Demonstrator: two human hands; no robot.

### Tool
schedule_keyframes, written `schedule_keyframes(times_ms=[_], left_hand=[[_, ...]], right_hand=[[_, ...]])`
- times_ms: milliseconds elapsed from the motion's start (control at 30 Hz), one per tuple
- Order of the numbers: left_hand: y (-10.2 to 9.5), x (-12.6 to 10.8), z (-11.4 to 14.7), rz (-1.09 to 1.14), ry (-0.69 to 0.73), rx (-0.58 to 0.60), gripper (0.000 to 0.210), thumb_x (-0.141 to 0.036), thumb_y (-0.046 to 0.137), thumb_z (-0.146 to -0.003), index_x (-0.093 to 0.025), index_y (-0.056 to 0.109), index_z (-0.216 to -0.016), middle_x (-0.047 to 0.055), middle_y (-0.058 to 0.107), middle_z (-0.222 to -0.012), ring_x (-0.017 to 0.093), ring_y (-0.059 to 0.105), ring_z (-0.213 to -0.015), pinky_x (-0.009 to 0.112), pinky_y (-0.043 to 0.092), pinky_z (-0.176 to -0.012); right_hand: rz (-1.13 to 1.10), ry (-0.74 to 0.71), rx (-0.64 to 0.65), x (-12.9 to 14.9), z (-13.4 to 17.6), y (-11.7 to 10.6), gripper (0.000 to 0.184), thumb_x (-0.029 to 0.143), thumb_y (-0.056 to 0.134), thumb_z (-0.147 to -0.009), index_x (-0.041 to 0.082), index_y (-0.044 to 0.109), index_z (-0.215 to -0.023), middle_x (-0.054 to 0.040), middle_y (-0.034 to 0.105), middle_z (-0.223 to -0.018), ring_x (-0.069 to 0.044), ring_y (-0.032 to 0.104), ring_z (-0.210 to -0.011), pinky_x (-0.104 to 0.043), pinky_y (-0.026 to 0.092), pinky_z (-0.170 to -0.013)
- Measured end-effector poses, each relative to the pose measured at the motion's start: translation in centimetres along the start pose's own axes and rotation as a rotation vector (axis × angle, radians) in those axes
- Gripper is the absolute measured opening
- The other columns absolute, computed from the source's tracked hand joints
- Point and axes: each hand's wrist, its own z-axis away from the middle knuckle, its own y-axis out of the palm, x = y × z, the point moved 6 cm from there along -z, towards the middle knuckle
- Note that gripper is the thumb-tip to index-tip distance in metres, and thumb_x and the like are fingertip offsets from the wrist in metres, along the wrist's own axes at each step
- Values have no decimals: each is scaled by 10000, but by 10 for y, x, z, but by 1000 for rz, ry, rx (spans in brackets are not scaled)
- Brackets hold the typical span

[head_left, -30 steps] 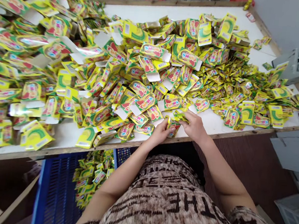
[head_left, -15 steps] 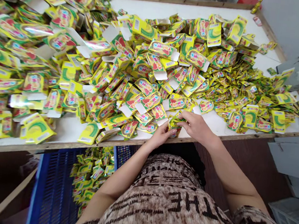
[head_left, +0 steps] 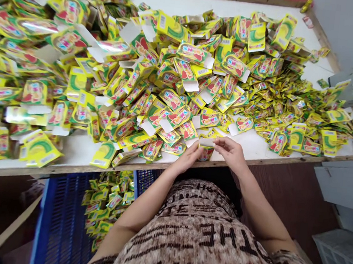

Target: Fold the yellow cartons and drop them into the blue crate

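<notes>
Close to the table's front edge, my left hand point(head_left: 189, 157) grips a small yellow and green printed carton point(head_left: 206, 154) from its left side. The carton's pale end flap point(head_left: 206, 142) stands out at the top. My right hand point(head_left: 230, 153) pinches the right end of that flap between thumb and fingertips. Just beyond my hands lies a big pile of similar cartons point(head_left: 178, 117), many with white flaps sticking out. To the right of them spreads a heap of small shiny yellow-green packets point(head_left: 277, 102).
The white tabletop point(head_left: 252, 143) has a raised wooden rim point(head_left: 274, 159). Below it on the left, a blue crate point(head_left: 63, 221) holds more yellow-green packets point(head_left: 108, 206). A cardboard box point(head_left: 12, 224) is at lower left, a grey plastic crate point(head_left: 340, 254) at lower right.
My right hand has shifted slightly right, from over the carton to its flap. The pale flap now shows between my hands, where yellow-green wrapping showed before. The view has tilted slightly.
</notes>
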Motion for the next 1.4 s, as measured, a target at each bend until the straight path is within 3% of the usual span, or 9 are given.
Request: schedule_keyframes(times_ms=[167, 333, 400, 533, 667, 833, 1000, 1233, 1400], left_hand=[[-1, 0, 3, 311, -194, 19, 368, -369, 700, -830, -174, 735, -1141, 91, 713, -1220, 271, 604, -1216, 385, 395, -1095], [1, -7, -1, 264, -164, -80, 342, -197, 735, -710, -173, 751, -1051, 66, 750, -1087, 204, 666, -1026, 325, 471, -976], [-2, -8, -2, 240, -106, -162, 343, -228, 767, -723, -190, 737, -1063, 58, 751, -1073, 184, 675, -998, 313, 492, -944], [-14, -6, 0, 91, 34, -357, 329, -315, 823, -724, -189, 764, -1022, 64, 767, -1061, 197, 689, -993, 350, 518, -951], [-14, -5, -1, 23, 80, -423, 268, -357, 785, -781, -192, 785, -992, 65, 778, -1013, 191, 696, -950, 353, 541, -925], [-8, -13, -5, -23, 172, -414, 286, -314, 808, -764, -190, 761, -1018, 46, 757, -983, 144, 682, -891, 278, 546, -858], [-11, -19, -6, -218, 280, -401, 178, -323, 780, -797, -174, 749, -891, 36, 744, -864, 145, 687, -821, 284, 561, -803], [-8, -33, 5, -672, 585, -236, 170, -272, 767, -814, -211, 756, -972, 75, 757, -1034, 204, 721, -940, 379, 583, -885], [1, -35, 7, -834, 607, -161, 175, -269, 712, -859, -212, 722, -1023, 50, 712, -906, 165, 689, -830, 304, 591, -743]], right_hand=[[-456, 245, 48, -20, 8, 17, 297, 373, 837, -677, 193, 673, -848, 21, 619, -742, -98, 549, -595, -258, 461, -583], [-464, 371, 22, -21, -1, 28, 256, 269, 797, -599, 197, 605, -754, 60, 556, -653, -67, 415, -517, -201, 308, -450], [-336, 285, -30, -19, -7, 28, 186, 295, 759, -640, 191, 639, -737, 43, 587, -677, -75, 418, -531, -217, 345, -476], [-104, 14, -100, -7, -11, 24, 226, 398, 723, -777, 210, 777, -891, -40, 725, -889, -152, 597, -748, -294, 500, -715], [-146, 15, -84, -8, -11, 20, 261, 461, 735, -797, 216, 798, -862, -52, 749, -884, -192, 662, -864, -332, 523, -835], [-200, 72, -32, -15, -14, 22, 338, 480, 816, -703, 180, 776, -855, -21, 715, -781, -130, 581, -644, -275, 490, -641], [-212, 63, -55, -24, -15, 22, 369, 512, 831, -685, 172, 763, -810, -26, 709, -751, -140, 597, -652, -285, 503, -658], [-104, -147, -61, -16, -3, 15, 338, 542, 766, -782, 206, 771, -821, -57, 697, -886, -172, 635, -835, -306, 523, -751], [-49, -280, -91, -12, 15, 10, 264, 472, 672, -892, 230, 772, -932, -69, 636, -970, -164, 622, -849, -300, 542, -713]])
